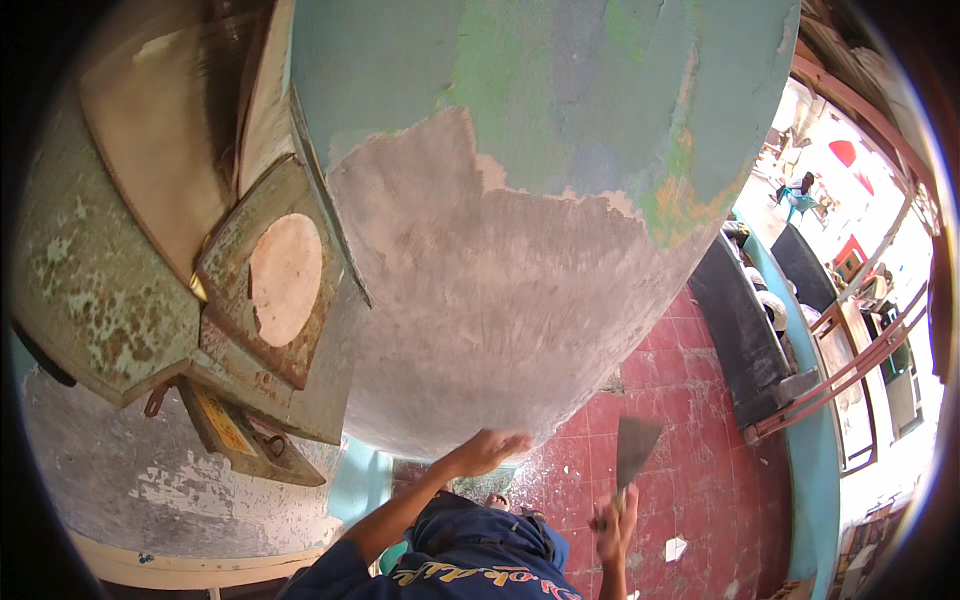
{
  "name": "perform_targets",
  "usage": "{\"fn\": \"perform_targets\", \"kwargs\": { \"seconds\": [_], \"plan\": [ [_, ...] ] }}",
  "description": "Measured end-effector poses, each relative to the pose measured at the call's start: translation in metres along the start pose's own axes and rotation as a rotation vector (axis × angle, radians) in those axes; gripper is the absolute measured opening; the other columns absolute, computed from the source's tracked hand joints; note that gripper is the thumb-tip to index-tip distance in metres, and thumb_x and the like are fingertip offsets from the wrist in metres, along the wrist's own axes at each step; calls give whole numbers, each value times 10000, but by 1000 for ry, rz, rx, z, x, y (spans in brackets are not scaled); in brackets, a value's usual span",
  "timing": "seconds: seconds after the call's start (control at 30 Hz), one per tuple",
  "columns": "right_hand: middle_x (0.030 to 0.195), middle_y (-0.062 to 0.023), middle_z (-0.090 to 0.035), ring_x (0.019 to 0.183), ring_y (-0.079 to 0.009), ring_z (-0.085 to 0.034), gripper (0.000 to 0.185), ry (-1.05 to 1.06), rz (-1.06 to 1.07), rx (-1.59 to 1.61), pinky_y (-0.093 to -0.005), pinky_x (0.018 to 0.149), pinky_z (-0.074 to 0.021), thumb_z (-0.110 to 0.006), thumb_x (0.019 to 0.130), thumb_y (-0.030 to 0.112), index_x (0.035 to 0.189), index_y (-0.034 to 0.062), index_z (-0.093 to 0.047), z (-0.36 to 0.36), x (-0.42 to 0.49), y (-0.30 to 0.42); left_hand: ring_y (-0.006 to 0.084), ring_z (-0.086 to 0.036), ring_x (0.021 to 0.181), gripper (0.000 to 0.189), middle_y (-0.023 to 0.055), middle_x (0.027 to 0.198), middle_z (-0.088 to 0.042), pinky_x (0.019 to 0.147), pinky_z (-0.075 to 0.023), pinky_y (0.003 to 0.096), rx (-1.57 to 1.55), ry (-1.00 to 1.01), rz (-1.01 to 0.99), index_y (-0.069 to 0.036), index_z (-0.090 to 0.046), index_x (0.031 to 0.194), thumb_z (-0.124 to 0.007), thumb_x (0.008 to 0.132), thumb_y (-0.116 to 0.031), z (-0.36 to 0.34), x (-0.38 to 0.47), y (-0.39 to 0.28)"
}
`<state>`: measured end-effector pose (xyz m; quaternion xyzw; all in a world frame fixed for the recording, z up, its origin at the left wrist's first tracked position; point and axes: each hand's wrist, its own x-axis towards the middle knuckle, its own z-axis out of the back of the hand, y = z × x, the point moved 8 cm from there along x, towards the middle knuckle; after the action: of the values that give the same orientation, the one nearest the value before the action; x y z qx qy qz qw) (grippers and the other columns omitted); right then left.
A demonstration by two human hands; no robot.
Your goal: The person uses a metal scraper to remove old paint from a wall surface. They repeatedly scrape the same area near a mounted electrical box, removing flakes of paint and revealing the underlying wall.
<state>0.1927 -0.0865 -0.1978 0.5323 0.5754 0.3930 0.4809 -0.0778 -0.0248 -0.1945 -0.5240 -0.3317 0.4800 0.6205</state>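
My right hand (pixel 616 525) grips the handle of a wide-bladed scraper or putty knife (pixel 636 454), its metal blade pointing up and away from me over the floor. My left hand (pixel 491 452) is held out near the lower edge of the wall (pixel 487 315), its fingers loosely extended and nothing seen in it; I cannot tell whether it touches the surface. The wall's lower part is bare grey plaster. Above a ragged edge it bears blue-green paint (pixel 390 75) with green and purplish patches.
A worn wooden shutter or door with an oval pale patch (pixel 286 281) juts out on the left. Red tiles (pixel 660 375) with paint chips and a white scrap (pixel 675 549) lie below. On the right stand a low blue wall (pixel 810 450) and dark slabs (pixel 739 330); a person sits far beyond.
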Motion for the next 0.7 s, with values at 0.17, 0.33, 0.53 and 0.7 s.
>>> {"fn": "perform_targets", "kwargs": {
  "seconds": [0.17,0.33,0.53,0.7],
  "plan": [
    [595,-115,-523,426,-144,-464,507,573,354,163,-266,396,-390,-415,968,342,1311,33,-205,-178,39,158,187,-639,955,384,144,987,-677,888,-468,330,0,-158,-555,34,-567,1158,-484,988,-300,53,14,-216],
    [552,-128,-521,380,-131,-425,519,827,434,214,-245,366,-324,-376,969,392,1350,74,-223,-252,40,206,147,-591,671,242,107,694,-602,669,-473,309,96,-457,-725,43,-589,889,-537,944,-187,95,0,-315],
    [523,-99,-502,343,-100,-358,459,718,382,292,-213,330,-284,-340,984,377,1309,66,-245,-278,31,221,87,-369,515,338,45,538,-410,469,-327,297,97,-552,-762,10,-473,696,-514,965,-191,114,3,-326],
    [524,-98,-502,315,-87,-319,466,636,461,295,-201,303,-259,-332,987,365,1329,59,-256,-285,29,239,81,-311,524,364,29,535,-360,457,-287,298,90,-549,-750,-1,-426,674,-492,976,-194,119,6,-343]
  ]
}}
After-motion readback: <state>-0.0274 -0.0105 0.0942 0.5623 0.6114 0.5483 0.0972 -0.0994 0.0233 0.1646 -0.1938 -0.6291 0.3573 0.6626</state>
